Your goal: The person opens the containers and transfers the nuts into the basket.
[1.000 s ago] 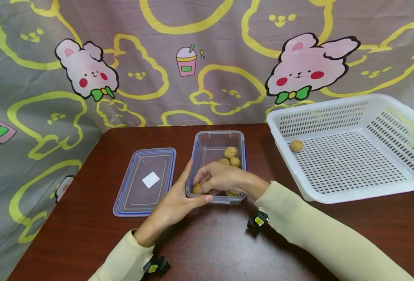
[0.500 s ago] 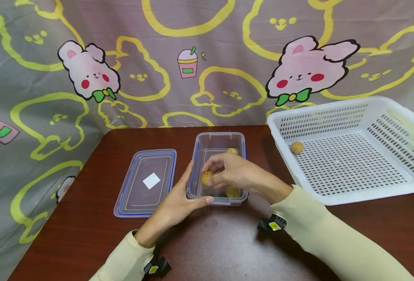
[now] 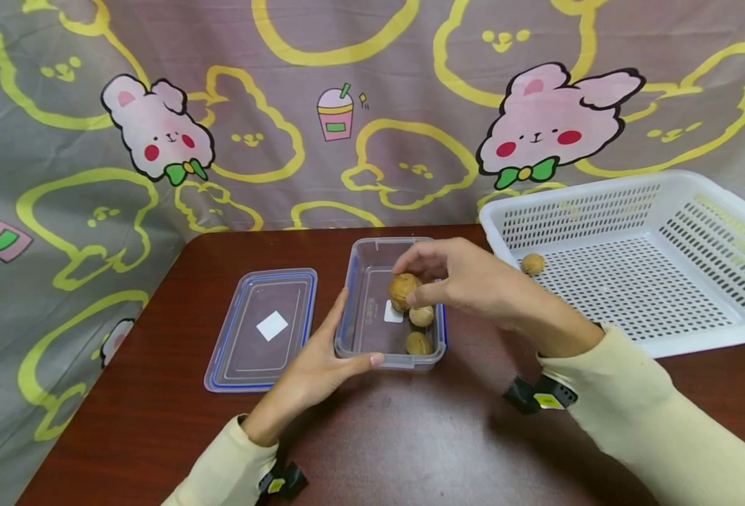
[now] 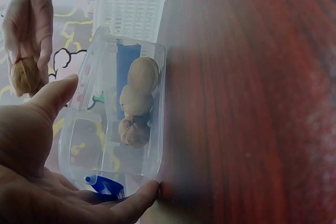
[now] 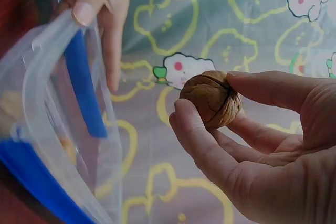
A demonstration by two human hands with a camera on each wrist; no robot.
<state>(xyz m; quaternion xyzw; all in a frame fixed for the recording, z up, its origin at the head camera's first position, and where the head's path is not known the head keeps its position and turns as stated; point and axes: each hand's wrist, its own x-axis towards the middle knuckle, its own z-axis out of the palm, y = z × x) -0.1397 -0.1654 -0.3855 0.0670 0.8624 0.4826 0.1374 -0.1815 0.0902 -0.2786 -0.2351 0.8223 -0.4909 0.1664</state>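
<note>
My right hand [image 3: 467,277] pinches a walnut [image 3: 404,289] between thumb and fingertips, above the clear plastic food container [image 3: 360,309]. In the right wrist view the held walnut [image 5: 210,98] shows a dark seam, and the container's wall lies to its left. My left hand [image 3: 322,362] grips the container's near left corner, thumb at the front rim and fingers along the left side. Walnuts [image 3: 418,343] lie along the container's right side; the left wrist view shows several of them [image 4: 139,100] in a row through the clear wall. The right hand partly hides that side in the head view.
The container's lid [image 3: 261,330], with a blue seal and a white label, lies flat on the dark red table [image 3: 410,436] at left. A white perforated basket [image 3: 632,281] at right has one walnut [image 3: 533,264] in it. A patterned cloth [image 3: 284,105] hangs behind.
My right hand has lifted the walnut from the container's near left corner and carried it up and to the right. My left hand has stayed at the container.
</note>
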